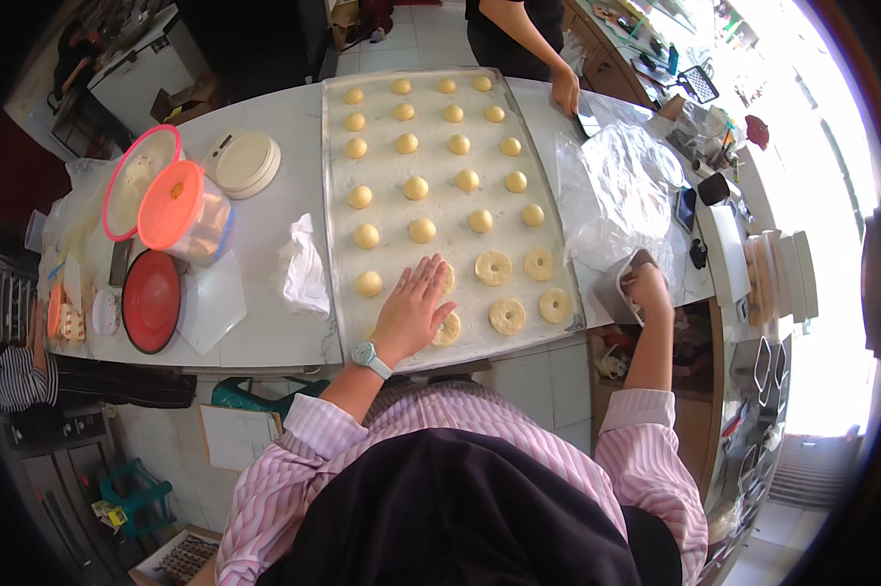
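Dough (448,281) partly under left grip (410,312), right grip (647,289) in tin (611,294)

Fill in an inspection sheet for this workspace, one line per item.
Surface: white table, bearing a large tray.
Job's things: round dough balls in the tray's farther rows; flattened, centre-dented dough pieces toward its near right.
Clutter: red bowl, orange-lidded tub and crumpled white cloth left; clear plastic sheeting right.
Hands: left hand palm down over near-side dough, contact uncertain; right hand reaching into a grey container, grip hidden.
Cables: nothing seen.
Surroundings: another person's hand at the far edge; striped-top person at left.
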`<action>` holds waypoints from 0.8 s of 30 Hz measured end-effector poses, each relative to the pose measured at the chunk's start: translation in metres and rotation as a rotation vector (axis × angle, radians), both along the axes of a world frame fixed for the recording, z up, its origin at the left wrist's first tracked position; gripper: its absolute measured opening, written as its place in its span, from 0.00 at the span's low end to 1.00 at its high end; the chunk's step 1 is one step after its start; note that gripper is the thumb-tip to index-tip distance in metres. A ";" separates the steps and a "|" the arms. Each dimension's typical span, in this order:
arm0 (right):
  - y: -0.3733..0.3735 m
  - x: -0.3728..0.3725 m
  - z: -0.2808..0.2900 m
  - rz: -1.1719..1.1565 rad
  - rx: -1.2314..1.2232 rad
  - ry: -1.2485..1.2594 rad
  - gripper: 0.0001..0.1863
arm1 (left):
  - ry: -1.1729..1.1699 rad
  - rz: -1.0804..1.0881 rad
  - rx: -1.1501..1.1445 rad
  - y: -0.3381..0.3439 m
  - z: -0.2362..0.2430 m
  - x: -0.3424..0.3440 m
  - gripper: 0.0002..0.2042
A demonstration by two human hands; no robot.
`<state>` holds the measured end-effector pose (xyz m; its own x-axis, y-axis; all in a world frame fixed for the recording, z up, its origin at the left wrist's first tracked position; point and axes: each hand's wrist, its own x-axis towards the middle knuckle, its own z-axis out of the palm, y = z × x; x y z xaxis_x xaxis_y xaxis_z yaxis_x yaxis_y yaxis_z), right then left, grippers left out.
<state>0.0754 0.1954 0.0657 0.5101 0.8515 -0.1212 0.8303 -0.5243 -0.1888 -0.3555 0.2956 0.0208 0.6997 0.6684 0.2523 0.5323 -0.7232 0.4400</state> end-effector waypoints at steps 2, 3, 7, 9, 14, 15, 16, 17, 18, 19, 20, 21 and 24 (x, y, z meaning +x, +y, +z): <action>-0.003 0.012 -0.025 0.046 0.034 -0.128 0.08 | 0.080 -0.014 -0.020 0.002 -0.003 0.004 0.29; -0.008 0.019 -0.031 0.066 0.050 -0.193 0.08 | 0.120 -0.023 -0.028 0.003 -0.004 0.006 0.29; -0.009 -0.020 0.021 0.023 -0.029 -0.038 0.10 | -0.044 0.017 -0.172 -0.001 0.005 0.002 0.30; -0.006 -0.059 0.069 0.051 0.038 0.016 0.11 | -0.316 0.020 -0.375 -0.007 0.022 -0.001 0.31; 0.017 -0.199 0.081 0.408 0.172 0.439 0.16 | -1.397 0.252 -1.813 -0.020 0.040 -0.001 0.39; 0.021 -0.230 0.061 0.620 0.240 0.403 0.19 | -1.545 0.288 -2.024 -0.017 0.042 -0.003 0.41; 0.028 -0.260 0.039 0.812 0.270 0.386 0.14 | -1.722 -0.079 -2.091 -0.016 0.031 -0.011 0.42; 0.038 -0.291 0.035 1.036 0.302 0.293 0.19 | -1.876 -0.479 -2.107 -0.014 0.010 -0.026 0.43; 0.046 -0.314 0.026 0.996 0.348 0.375 0.27 | -1.988 -0.905 -2.076 -0.014 -0.003 -0.042 0.45; 0.055 -0.325 0.015 1.018 0.336 0.298 0.28 | -1.978 -0.513 -2.004 -0.016 0.006 -0.056 0.44; 0.069 -0.331 0.005 1.045 0.326 0.223 0.30 | -1.934 -0.143 -1.897 -0.020 0.030 -0.073 0.43; 0.082 -0.338 -0.003 1.072 0.319 0.146 0.32 | -1.859 0.202 -1.760 -0.023 0.047 -0.090 0.42; 0.096 -0.351 -0.034 1.160 0.271 0.118 0.34 | -2.015 0.345 -1.468 -0.034 0.061 -0.130 0.40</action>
<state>-0.2753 0.2912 0.0316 -0.5809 0.8020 0.1392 0.7523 0.5943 -0.2843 -0.4859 0.2621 0.0814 0.2209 0.9176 -0.3305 -0.9271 0.3028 0.2209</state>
